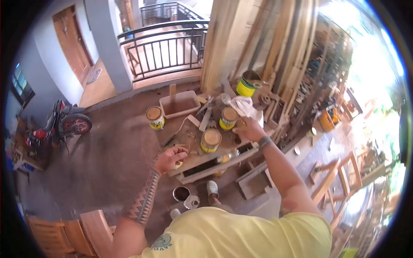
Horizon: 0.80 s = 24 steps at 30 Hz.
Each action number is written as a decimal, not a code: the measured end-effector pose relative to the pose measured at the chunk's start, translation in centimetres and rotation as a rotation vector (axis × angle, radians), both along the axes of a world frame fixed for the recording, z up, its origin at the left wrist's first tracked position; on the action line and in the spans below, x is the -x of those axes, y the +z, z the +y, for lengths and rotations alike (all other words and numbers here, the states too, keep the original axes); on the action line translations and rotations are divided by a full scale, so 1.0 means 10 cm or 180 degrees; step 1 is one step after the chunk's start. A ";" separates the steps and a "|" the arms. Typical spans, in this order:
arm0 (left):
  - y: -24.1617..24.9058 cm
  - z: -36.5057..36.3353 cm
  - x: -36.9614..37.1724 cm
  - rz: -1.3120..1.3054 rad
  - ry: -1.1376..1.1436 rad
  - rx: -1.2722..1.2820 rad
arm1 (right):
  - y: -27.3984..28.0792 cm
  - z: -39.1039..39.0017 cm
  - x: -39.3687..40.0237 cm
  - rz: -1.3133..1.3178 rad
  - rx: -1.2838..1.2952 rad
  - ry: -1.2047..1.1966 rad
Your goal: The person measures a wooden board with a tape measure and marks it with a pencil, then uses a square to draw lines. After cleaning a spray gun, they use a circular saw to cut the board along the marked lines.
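My left hand is closed, fingertips pinched together at the near left of the workbench. A bit of yellow label shows just under it. My right hand has its fingers curled beside a yellow-labelled paint can with a brown, stained lid; I cannot tell what either hand holds. Between my hands stands a second yellow-labelled can, its lid brown too. A third such can sits at the bench's left edge. A small dark cup is just below my right hand.
A plastic tub and an open yellow can stand at the back. A long wooden trough runs along the near edge. On the floor are a can of dark liquid and a lid. A motorcycle stands left; planks lean behind.
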<state>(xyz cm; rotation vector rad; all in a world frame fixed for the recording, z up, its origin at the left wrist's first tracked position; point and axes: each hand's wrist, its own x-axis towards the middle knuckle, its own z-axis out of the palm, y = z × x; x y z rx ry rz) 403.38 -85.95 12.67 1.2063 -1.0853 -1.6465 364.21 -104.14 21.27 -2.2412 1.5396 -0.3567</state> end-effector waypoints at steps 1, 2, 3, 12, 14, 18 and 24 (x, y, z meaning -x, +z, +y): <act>-0.08 -0.21 0.07 0.0034 0.0111 0.0011 | -0.12 -0.50 -0.04 0.0124 0.0363 0.0110; -0.16 -0.37 0.15 0.0049 0.0192 -0.0031 | -0.31 -0.95 -0.06 0.0238 0.0455 0.0256; -0.21 -0.61 0.19 0.0043 0.0260 -0.0037 | -0.43 -1.43 -0.10 0.0329 0.0584 0.0387; -0.85 -1.80 0.77 -0.1375 0.1118 -0.0180 | -1.00 -2.73 -0.59 0.1142 0.0245 0.1313; -1.22 -1.94 0.78 -0.2041 0.1077 -0.0124 | -1.05 -2.74 -0.64 0.1186 0.0139 0.1206; -1.34 -2.09 0.87 -0.1974 0.1186 -0.0474 | -0.88 -2.63 -0.67 0.1062 0.0230 0.1195; -1.22 -2.19 0.92 -0.2140 0.0985 -0.0525 | -0.71 -2.67 -0.82 0.1138 0.0266 0.1241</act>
